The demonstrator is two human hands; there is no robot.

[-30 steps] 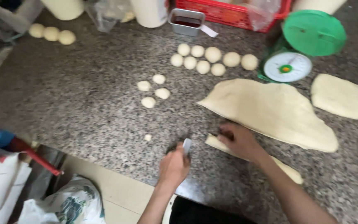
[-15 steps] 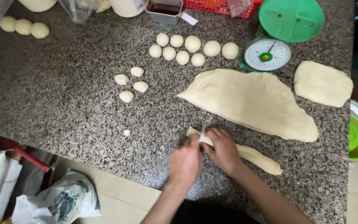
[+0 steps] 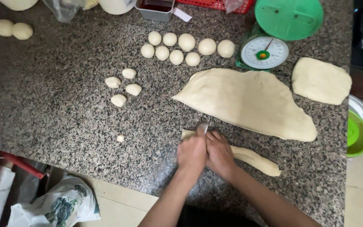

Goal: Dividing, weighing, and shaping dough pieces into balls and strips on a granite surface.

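Dough strip point(image 3: 253, 157) lies on speckled granite counter point(image 3: 55, 96), tiled floor point(image 3: 118, 204) below.

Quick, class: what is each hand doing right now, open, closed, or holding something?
Left hand: closed on a small metal scraper, pressed down at the end of the dough strip.
Right hand: lies on the dough strip beside the left; grip cannot be told.

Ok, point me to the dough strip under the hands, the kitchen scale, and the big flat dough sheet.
dough strip point(image 3: 257, 160), head view, on its bare right half clear of the hands.
kitchen scale point(image 3: 264, 53), head view, on the round white dial face.
big flat dough sheet point(image 3: 246, 101), head view, on the middle of its top surface.
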